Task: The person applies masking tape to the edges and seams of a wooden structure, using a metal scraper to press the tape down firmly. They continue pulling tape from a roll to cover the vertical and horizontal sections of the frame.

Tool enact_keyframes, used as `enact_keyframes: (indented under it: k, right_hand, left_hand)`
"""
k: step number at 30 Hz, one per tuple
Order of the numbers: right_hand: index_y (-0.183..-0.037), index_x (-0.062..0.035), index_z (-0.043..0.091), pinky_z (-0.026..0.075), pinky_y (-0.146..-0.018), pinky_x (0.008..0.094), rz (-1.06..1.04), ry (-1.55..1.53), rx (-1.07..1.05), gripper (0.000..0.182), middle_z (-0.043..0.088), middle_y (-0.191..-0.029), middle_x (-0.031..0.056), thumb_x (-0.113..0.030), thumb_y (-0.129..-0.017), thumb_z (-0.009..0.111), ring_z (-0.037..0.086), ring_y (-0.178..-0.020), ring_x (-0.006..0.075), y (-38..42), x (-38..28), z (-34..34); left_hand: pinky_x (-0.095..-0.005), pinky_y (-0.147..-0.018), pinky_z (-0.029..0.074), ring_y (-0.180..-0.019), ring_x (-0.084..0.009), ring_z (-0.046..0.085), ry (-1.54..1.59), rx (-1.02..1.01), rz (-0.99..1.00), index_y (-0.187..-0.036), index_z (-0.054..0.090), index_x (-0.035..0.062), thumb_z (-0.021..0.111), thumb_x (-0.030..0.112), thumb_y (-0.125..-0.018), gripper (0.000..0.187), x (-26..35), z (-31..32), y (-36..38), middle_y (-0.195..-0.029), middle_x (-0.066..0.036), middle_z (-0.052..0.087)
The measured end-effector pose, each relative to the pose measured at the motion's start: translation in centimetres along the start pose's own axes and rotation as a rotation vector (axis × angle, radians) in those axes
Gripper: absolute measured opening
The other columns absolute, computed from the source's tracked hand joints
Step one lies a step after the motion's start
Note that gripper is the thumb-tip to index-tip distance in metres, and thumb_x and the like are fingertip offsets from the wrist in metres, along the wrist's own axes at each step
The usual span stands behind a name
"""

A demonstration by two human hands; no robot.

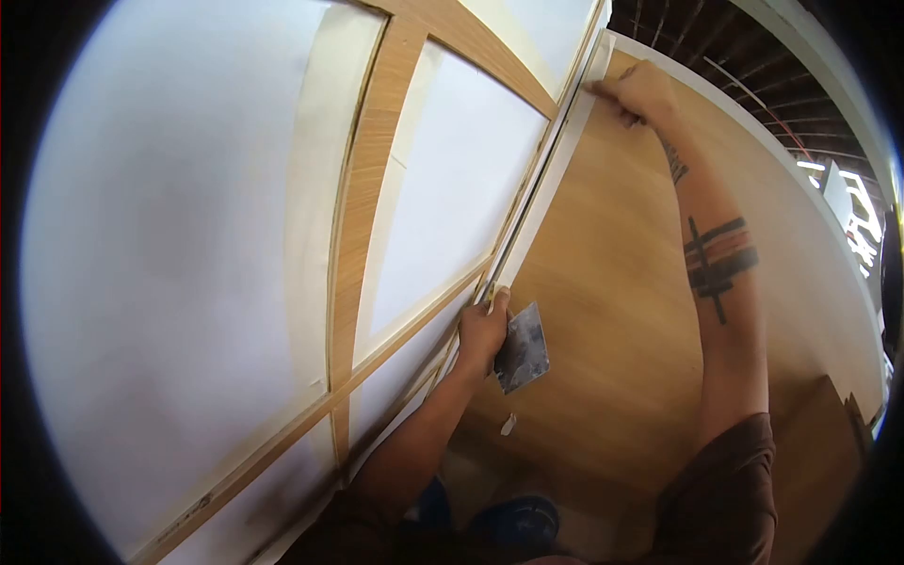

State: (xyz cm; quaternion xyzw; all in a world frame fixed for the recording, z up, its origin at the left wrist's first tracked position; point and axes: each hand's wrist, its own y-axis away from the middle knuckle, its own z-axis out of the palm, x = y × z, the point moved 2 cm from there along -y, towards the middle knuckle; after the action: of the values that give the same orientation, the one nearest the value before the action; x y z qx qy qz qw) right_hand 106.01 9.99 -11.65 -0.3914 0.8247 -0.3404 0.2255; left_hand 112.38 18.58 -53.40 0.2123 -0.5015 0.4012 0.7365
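Note:
My left hand grips a metal putty knife, its wide blade lying against the wooden panel. The hand sits at the lower end of a long white strip that runs up along the seam between the wooden panel and the white wall. My right hand reaches high up and presses the upper part of that strip with its fingers. The forearm bears dark tattoos.
White wall panels framed by wooden trim fill the left side. A small white scrap lies on the wood below the knife. Dark ceiling beams and bright lights show at the upper right.

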Motion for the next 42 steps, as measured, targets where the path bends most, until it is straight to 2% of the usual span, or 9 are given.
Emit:
enact_keyframes:
  k: [9,11,17,29,32,37,38,39,42]
  right_hand:
    - [-0.077,-0.0033,0.073,0.054,-0.051,0.0283,0.049,-0.343,0.245,0.045,0.068,-0.068,0.0037,-0.046,-0.087,0.083,0.062,-0.052,0.0112,-5.5,0.0,-3.4]
    - [-0.073,-0.0021,0.074,0.060,-0.060,0.0301,0.070,-0.385,0.204,0.042,0.071,-0.068,0.0047,-0.040,-0.088,0.083,0.068,-0.058,0.0142,-4.8,-0.2,-3.0]
    - [-0.071,-0.0027,0.073,0.055,-0.054,0.0302,-0.197,0.122,0.123,0.049,0.067,-0.058,0.0038,-0.049,-0.078,0.088,0.068,-0.054,0.0173,-2.0,-1.1,-1.8]
    - [-0.070,-0.0032,0.072,0.056,-0.055,0.0264,0.093,-0.338,0.090,0.037,0.070,-0.066,0.0041,-0.031,-0.075,0.096,0.067,-0.057,0.0124,-7.0,-0.1,-2.2]
    - [-0.071,-0.0036,0.074,0.056,-0.055,0.0257,0.143,-0.546,0.116,0.035,0.071,-0.066,0.0040,-0.032,-0.077,0.094,0.066,-0.057,0.0116,-8.8,1.4,-1.3]
    - [-0.069,-0.0027,0.073,0.054,-0.053,0.0265,0.032,-0.327,0.150,0.041,0.070,-0.065,0.0046,-0.038,-0.080,0.091,0.064,-0.053,0.0127,-7.0,0.7,-1.3]
    - [-0.074,0.0056,0.071,0.054,-0.047,0.0335,0.110,-0.437,0.144,0.041,0.070,-0.064,0.0151,-0.030,-0.091,0.082,0.066,-0.050,0.0202,-3.5,-1.0,-1.9]
    - [-0.074,0.0056,0.071,0.054,-0.047,0.0335,0.111,-0.432,0.141,0.041,0.070,-0.064,0.0151,-0.030,-0.091,0.082,0.066,-0.050,0.0202,-4.0,-0.2,-1.5]
    - [-0.068,-0.0032,0.071,0.054,-0.052,0.0268,-0.046,-0.275,0.078,0.043,0.069,-0.064,0.0048,-0.040,-0.081,0.090,0.065,-0.052,0.0129,-5.3,1.3,-0.8]
  left_hand:
    - [-0.0342,-0.061,0.046,-0.062,-0.0150,0.054,0.018,-0.035,-0.025,-0.079,0.067,0.0009,0.070,0.050,-0.097,0.053,-0.5,0.0,-0.3,-0.070,-0.005,0.061]
    - [-0.0342,-0.061,0.046,-0.062,-0.0151,0.054,0.014,-0.030,-0.036,-0.079,0.067,0.0006,0.070,0.050,-0.097,0.053,-0.5,0.1,0.1,-0.071,-0.005,0.061]
    - [-0.0346,-0.060,0.046,-0.058,-0.0149,0.054,0.062,-0.001,-0.006,-0.068,0.066,0.0017,0.069,0.048,-0.098,0.055,-0.8,0.3,-0.3,-0.063,-0.005,0.060]
    - [-0.0339,-0.058,0.045,-0.057,-0.0148,0.055,0.004,0.010,0.018,-0.068,0.067,0.0014,0.068,0.049,-0.099,0.057,-1.2,0.1,-0.4,-0.060,-0.004,0.059]
    - [-0.0343,-0.059,0.045,-0.058,-0.0149,0.055,0.050,-0.026,0.008,-0.069,0.067,0.0016,0.068,0.051,-0.099,0.058,-1.4,0.2,-0.4,-0.062,-0.004,0.060]
    - [-0.0346,-0.059,0.045,-0.058,-0.0145,0.053,0.057,0.004,-0.036,-0.071,0.066,0.0018,0.068,0.052,-0.099,0.057,-2.0,0.4,-1.0,-0.065,-0.005,0.060]
    - [-0.0348,-0.059,0.045,-0.058,-0.0149,0.053,0.031,-0.011,-0.057,-0.071,0.065,0.0020,0.067,0.053,-0.099,0.058,-0.9,0.3,-0.2,-0.065,-0.005,0.060]
    - [-0.0348,-0.059,0.045,-0.058,-0.0149,0.053,0.034,-0.013,-0.062,-0.071,0.065,0.0020,0.067,0.053,-0.099,0.058,-1.0,0.3,-0.2,-0.065,-0.005,0.060]
    - [-0.0348,-0.059,0.045,-0.058,-0.0151,0.053,0.076,-0.034,-0.093,-0.072,0.065,0.0019,0.067,0.054,-0.099,0.059,-1.0,0.4,-0.3,-0.065,-0.005,0.059]
